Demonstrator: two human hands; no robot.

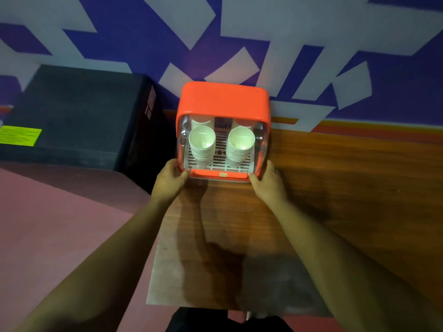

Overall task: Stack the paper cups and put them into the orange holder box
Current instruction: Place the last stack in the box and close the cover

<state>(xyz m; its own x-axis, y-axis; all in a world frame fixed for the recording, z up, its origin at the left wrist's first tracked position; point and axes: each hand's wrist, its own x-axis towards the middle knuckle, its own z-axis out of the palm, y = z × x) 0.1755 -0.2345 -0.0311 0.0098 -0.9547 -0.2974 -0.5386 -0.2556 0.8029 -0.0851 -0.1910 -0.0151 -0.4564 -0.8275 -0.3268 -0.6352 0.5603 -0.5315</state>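
Gripping the orange holder box (223, 99) at its two near bottom corners, one hand to each. Left hand (171, 178) curled round the box's near left corner, thumb on the front lip, fingers going out of sight along the side. Right hand (268, 180) wrapped the same way round the near right corner, thumb tip pressed to the orange lip, fingers up against the clear side wall (261, 149). Both arms stretched forward to the box.

Inside the box, standing upright with mouths up: a front left stack of paper cups (201, 144) and a front right stack of paper cups (241, 144), set apart with a gap between them. Behind those, deeper in the box, two rear stacks (201, 121), half hidden under the orange top. All resting on the white slatted tray (219, 161) on the box's floor.

Under the box, a wooden table (335, 178), the box at its far left corner. Directly behind the box, a wall (287, 32) painted in purple and white shapes. Left of the box and just beside it, a black cabinet (72, 111) bearing a yellow-green label (20, 135), print too blurred to read. Lower left of the box, pink floor (60, 224)
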